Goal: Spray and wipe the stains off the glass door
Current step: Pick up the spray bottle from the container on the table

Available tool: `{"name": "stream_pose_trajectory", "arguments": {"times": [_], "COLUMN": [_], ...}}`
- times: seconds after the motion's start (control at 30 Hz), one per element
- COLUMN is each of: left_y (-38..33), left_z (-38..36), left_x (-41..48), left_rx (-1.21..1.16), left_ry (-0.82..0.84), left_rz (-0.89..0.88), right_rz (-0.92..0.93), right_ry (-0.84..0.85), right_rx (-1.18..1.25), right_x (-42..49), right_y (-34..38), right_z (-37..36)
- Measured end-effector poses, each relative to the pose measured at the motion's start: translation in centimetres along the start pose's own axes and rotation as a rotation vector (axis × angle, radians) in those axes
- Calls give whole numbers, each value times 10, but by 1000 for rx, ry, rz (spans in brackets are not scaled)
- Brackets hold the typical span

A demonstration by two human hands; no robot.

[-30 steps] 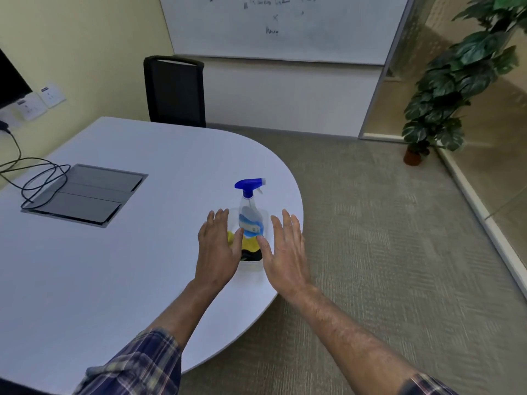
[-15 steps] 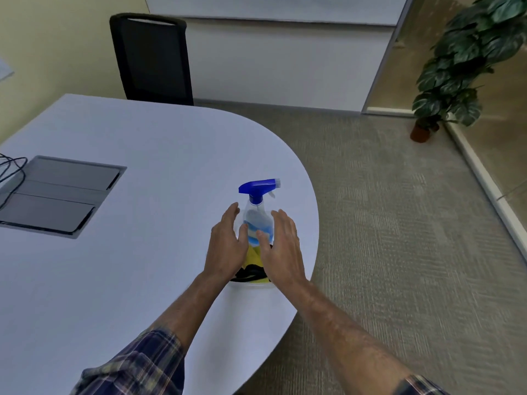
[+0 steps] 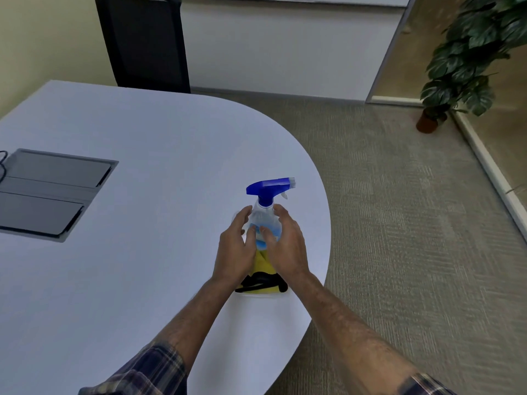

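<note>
Head view looks down on the rounded end of a white table (image 3: 119,266), where a clear spray bottle (image 3: 265,220) with a blue trigger head (image 3: 269,187) stands upright, close to the curved edge. Its base sits in what looks like a shallow clear tub, though the walls are too faint for me to be sure. A yellow cloth (image 3: 261,262) with something black beside it is bunched just in front of the bottle, so the cleaning kit seems parked together within easy reach.

Both forearms stretch forward from rolled plaid sleeves, palms turned inward to face each other. The left hand (image 3: 235,252) cups the bottle's left flank, fingers spread and curved, thumb lying toward the label. The right hand (image 3: 286,246) mirrors it on the other side, fingertips reaching up near the neck. Neither hand is clamped: the fingers are loosely open around the body, touching or all but touching it. I judge this a two-handed approach to lift the bottle.

Glass panels (image 3: 496,155) with pale frames run along the right beyond the carpet, past a potted plant (image 3: 467,58); which one is the door I cannot tell, nor can I see any stains.
</note>
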State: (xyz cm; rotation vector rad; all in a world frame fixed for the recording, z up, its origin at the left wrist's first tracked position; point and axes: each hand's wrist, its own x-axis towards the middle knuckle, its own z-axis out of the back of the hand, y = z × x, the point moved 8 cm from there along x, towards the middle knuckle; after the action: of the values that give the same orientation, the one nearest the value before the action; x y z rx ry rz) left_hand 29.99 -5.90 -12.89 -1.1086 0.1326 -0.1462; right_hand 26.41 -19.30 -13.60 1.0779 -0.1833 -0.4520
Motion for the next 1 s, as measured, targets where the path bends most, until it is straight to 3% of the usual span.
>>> {"name": "stream_pose_trajectory", "arguments": {"times": [0.57, 0.77, 1.0], "left_y": [7, -26, -95], "left_z": [11, 36, 58], "left_x": [9, 0, -26], "left_rx": [-82, -153, -298], "left_ry": [-102, -88, 43], "left_rz": [-11, -113, -193], "right_rz": [-1, 92, 178], "right_ry": [105, 127, 95], "right_rx": [28, 48, 172], "right_x": [14, 3, -30], "right_y": [7, 44, 108], "right_z": [-11, 10, 73]}}
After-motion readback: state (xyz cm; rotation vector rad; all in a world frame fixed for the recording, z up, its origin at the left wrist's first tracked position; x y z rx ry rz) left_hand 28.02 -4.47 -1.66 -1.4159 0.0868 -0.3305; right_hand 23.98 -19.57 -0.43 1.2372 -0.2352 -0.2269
